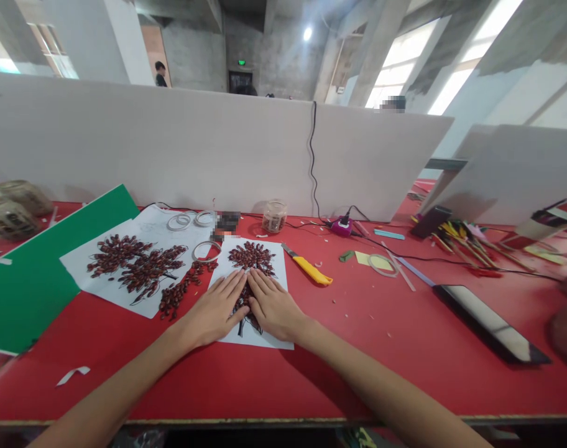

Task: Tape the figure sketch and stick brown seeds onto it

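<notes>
Both hands lie flat on a white sheet of paper that bears a tree-like picture of dark red-brown seeds with black drawn lines. My left hand, fingers stretched out, covers the picture's left middle. Beside it, fingertips almost meeting, my right hand rests open over the right middle. The seeds under the palms are hidden. A loose heap of seeds sits left of my left hand. Further left, another paper sheet carries two similar seed pictures.
A yellow utility knife lies right of the paper, blade out. Behind are a glass jar, tape rolls and a purple power socket. A green board is at left, a dark tablet-like slab at right. A white partition bounds the back.
</notes>
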### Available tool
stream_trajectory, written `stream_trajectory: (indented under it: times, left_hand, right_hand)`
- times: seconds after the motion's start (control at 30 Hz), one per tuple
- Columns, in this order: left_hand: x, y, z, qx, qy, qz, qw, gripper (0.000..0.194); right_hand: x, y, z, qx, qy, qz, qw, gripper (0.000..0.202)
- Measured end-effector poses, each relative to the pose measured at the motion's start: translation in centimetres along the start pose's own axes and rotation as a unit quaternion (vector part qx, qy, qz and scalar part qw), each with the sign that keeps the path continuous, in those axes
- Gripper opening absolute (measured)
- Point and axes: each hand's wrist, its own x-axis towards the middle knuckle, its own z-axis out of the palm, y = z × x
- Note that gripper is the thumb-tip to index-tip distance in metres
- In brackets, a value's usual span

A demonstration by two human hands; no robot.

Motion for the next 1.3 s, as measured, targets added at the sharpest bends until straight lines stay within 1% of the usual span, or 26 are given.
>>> stream_trajectory:
  times: [0.13, 0.23, 0.33, 0.4, 0.5, 0.63, 0.77, 0.83, 0.9, 0.97, 1.0, 1.03, 1.07, 1.13, 1.23, 1.3]
  left_hand:
    - [0.1, 0.2, -0.3, -0.033, -0.010, -0.011, 0.999, 0.067]
    - [-0.2, 1.1, -0.5, -0.053, -0.012, -0.032, 0.998, 0.068]
    - [-0.6, 2.0, -0.8, -0.076, -0.023, -0.037, 0.996, 0.068]
    - [-0.7, 2.2, -0.9, -0.093, -0.029, -0.040, 0.994, 0.067]
    - [-0.3, 1.5, -0.9, -0.089, -0.022, -0.051, 0.995, 0.065]
    - [0.5, -0.2, -0.4, -0.064, -0.015, -0.064, 0.996, 0.065]
    - [0.4, -1.6, 0.1, -0.034, -0.006, -0.114, 0.993, 0.069]
    - [0.3, -2.1, 0.0, -0.025, 0.000, -0.141, 0.990, 0.071]
    - [0.5, -2.7, -0.6, -0.032, 0.009, -0.147, 0.989, 0.071]
    - [1.5, -3.3, -1.7, -0.045, 0.021, -0.125, 0.991, 0.066]
    - [2.4, -3.7, -2.3, -0.048, 0.023, -0.107, 0.993, 0.062]
    - [3.6, -4.1, -2.9, -0.044, 0.017, -0.088, 0.995, 0.058]
    - [5.0, -4.6, -3.5, -0.032, -0.008, -0.066, 0.997, 0.054]
    - [8.2, -5.7, -4.4, -0.024, -0.033, -0.053, 0.998, 0.050]
    - [12.7, -7.2, -5.0, -0.008, -0.071, -0.062, 0.996, 0.045]
    - [14.6, -7.8, -4.9, 0.005, -0.087, -0.079, 0.993, 0.041]
  right_hand:
    - [-0.2, 0.1, -0.1, 0.004, 0.001, -0.002, 1.000, 0.060]
    - [-0.9, 0.0, -0.2, 0.007, -0.001, 0.004, 1.000, 0.059]
    - [-1.9, 0.2, -0.2, 0.014, -0.003, -0.001, 1.000, 0.060]
    - [-2.5, 0.4, -0.3, 0.025, -0.008, -0.010, 1.000, 0.061]
    - [-2.9, 0.6, -0.6, 0.038, -0.013, -0.013, 0.999, 0.062]
    - [-2.8, 0.5, -0.8, 0.047, -0.017, -0.004, 0.999, 0.062]
    - [-3.0, 0.2, -0.7, 0.063, -0.016, -0.003, 0.998, 0.062]
    - [-3.0, 0.4, -0.9, 0.082, -0.025, -0.010, 0.996, 0.062]
    - [-2.7, 1.2, -1.5, 0.115, -0.029, -0.011, 0.993, 0.061]
    - [-1.5, 2.7, -2.5, 0.143, -0.011, 0.008, 0.990, 0.056]
    - [-0.5, 3.7, -3.1, 0.141, 0.011, 0.031, 0.989, 0.052]
    - [0.6, 4.7, -3.6, 0.121, 0.016, 0.048, 0.991, 0.048]
    - [1.9, 5.8, -4.2, 0.090, 0.002, 0.063, 0.994, 0.046]
    - [4.8, 7.9, -4.9, 0.067, -0.026, 0.078, 0.994, 0.040]
    - [8.8, 10.3, -5.2, 0.033, -0.074, 0.091, 0.993, 0.035]
    - [10.7, 11.2, -5.0, 0.010, -0.103, 0.102, 0.989, 0.030]
